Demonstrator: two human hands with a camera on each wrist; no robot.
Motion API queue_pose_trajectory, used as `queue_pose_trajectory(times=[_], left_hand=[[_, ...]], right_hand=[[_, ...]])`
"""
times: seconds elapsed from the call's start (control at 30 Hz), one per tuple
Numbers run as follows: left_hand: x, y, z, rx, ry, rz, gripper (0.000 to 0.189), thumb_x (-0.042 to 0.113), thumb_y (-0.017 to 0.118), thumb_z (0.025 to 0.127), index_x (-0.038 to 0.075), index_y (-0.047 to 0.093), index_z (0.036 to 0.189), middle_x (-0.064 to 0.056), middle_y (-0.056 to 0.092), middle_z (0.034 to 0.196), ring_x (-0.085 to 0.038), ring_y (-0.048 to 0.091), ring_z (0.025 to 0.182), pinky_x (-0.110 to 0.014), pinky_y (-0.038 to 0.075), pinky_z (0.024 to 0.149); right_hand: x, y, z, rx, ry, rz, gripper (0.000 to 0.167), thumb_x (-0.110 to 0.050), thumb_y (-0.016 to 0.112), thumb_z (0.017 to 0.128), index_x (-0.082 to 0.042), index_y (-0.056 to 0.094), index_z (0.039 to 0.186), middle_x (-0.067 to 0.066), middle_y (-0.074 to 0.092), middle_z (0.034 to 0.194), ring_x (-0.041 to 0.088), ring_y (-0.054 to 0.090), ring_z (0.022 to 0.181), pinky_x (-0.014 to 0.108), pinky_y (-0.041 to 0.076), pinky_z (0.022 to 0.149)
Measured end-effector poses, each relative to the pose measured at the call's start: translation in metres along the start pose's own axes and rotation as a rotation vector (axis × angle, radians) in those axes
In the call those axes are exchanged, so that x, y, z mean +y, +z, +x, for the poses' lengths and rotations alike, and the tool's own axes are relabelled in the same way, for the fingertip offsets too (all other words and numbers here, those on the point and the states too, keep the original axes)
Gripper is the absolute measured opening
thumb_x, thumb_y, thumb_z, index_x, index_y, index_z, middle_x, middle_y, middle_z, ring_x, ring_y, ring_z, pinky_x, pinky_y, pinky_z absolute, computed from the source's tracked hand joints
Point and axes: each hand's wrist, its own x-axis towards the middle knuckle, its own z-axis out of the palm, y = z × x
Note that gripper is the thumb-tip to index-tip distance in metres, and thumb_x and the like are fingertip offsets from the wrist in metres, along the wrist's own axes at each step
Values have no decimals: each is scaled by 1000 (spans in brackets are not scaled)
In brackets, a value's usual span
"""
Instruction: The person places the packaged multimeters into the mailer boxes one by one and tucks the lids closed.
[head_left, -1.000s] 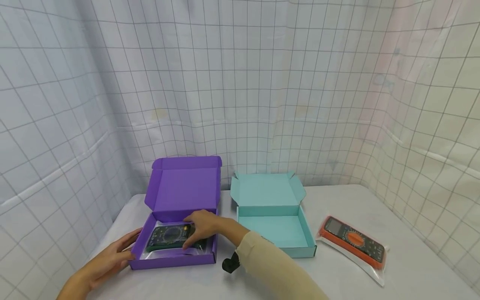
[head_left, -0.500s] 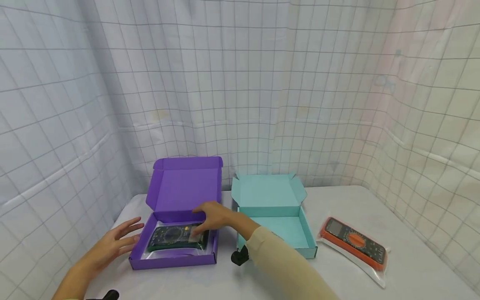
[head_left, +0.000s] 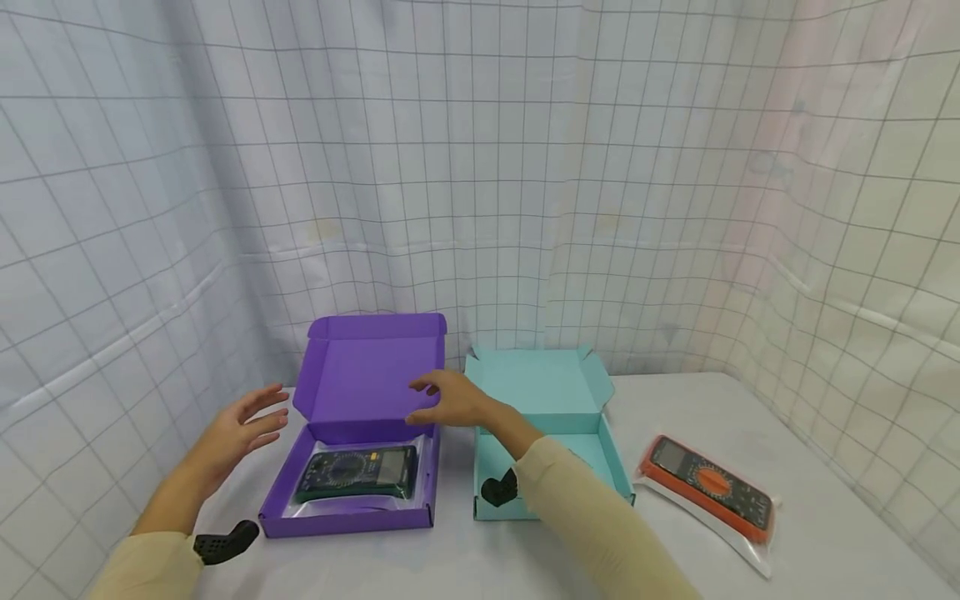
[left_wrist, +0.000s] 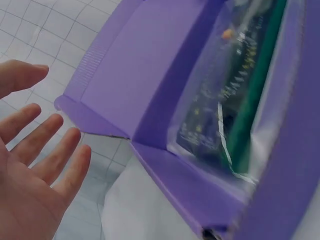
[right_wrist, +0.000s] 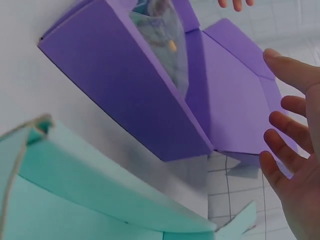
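A purple cardboard box [head_left: 345, 527] stands with its lid up on the left of the table. Inside it lies a dark green multimeter [head_left: 356, 473] in a clear plastic bag, its screen towards the right. My left hand [head_left: 236, 433] hovers beside the box's left side, fingers spread and apart from it; the left wrist view shows nothing in the palm [left_wrist: 30, 195]. In front of the raised purple lid [head_left: 375, 375], near its right edge, my right hand [head_left: 457, 400] is held in the air, fingers loosely bent and holding nothing.
To the right stands a turquoise box [head_left: 551, 510] with its lid up, partly covered by my right forearm [head_left: 585, 508]. Farther right, an orange multimeter [head_left: 708, 487] in a clear bag lies on the white table [head_left: 825, 533]. Grid-patterned curtains [head_left: 510, 167] enclose the back and sides.
My right hand has let go of the green multimeter and risen up and to the right. My left hand has left the purple box's side and lifted. The multimeter stays in the box.
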Motion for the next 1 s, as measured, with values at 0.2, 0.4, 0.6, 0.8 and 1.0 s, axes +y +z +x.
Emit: queue_pose_trajectory(times=[0.2, 0.4, 0.6, 0.8, 1.0], left_hand=[[10, 4, 25, 34, -23, 21, 74, 15, 60, 107, -10, 15, 160, -34, 22, 161, -49, 28, 146, -13, 49, 90], [8, 5, 41, 78, -34, 17, 74, 12, 62, 106, -11, 16, 159, -34, 19, 162, -53, 21, 147, -10, 47, 88], [1, 6, 51, 159, -83, 68, 69, 18, 54, 110, -10, 15, 160, -33, 22, 163, -48, 28, 146, -15, 49, 94], [-12, 13, 55, 173, -124, 130, 61, 15, 47, 111, -17, 20, 155, -39, 31, 155, -18, 54, 124, -24, 52, 97], [-20, 20, 58, 192, -108, 143, 49, 8, 44, 111, -19, 32, 150, -39, 39, 150, -15, 59, 116, -26, 55, 92]], right_hand=[[14, -14, -4, 120, 44, 70, 62, -35, 78, 94, -1, 59, 143, 13, 64, 136, 27, 61, 120, 38, 51, 101], [28, -19, -7, 211, 142, 173, 61, -33, 76, 95, -3, 57, 145, 13, 65, 131, 26, 62, 118, 36, 53, 95], [36, -16, -5, 281, 204, 288, 66, -30, 71, 99, -4, 45, 155, 10, 64, 129, 28, 61, 120, 40, 55, 91], [37, -4, -1, 253, 292, 262, 61, -29, 62, 106, 1, 43, 154, 9, 66, 128, 27, 62, 120, 36, 56, 89], [32, 6, 6, 254, 273, 186, 44, -17, 61, 106, 3, 56, 145, 12, 70, 119, 22, 69, 101, 30, 57, 80]])
